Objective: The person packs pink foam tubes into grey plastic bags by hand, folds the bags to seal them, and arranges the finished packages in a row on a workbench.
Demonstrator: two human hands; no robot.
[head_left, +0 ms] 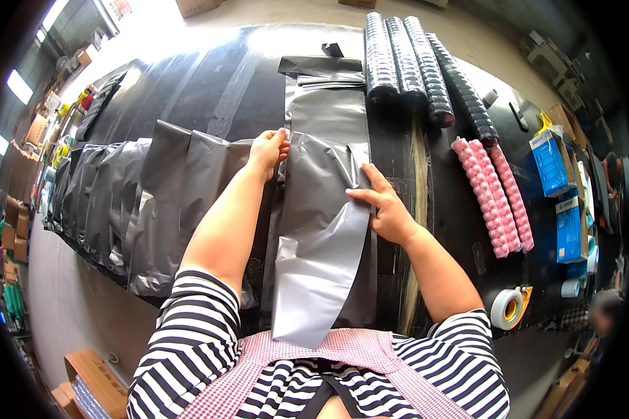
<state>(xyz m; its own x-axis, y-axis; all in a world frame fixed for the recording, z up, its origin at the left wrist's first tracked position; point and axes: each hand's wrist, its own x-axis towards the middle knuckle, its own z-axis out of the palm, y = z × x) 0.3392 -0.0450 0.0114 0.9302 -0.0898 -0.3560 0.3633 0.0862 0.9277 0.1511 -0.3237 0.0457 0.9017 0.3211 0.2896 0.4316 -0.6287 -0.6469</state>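
Note:
A long dark grey plastic bag point(314, 188) lies in front of me, its silvery lower end point(311, 286) reaching toward my apron. At the bag's upper left edge, my left hand point(269, 151) is closed in a pinch on the plastic. My right hand point(388, 206) rests at the right edge with its fingers apart, thumb and forefinger touching the film. Beneath and beyond the bag are more flat dark plastic pieces point(326, 112). To the left, several overlapping dark bags point(164, 209) spread across the black table point(258, 77).
Several black-and-clear bumpy rolls point(414, 63) lie at the far right, with pink bumpy rolls point(486, 199) nearer. A tape roll on a dispenser point(508, 309) sits at the right front edge. Blue boxes point(553, 164) stand farther right. An open cardboard box point(94, 380) is at lower left.

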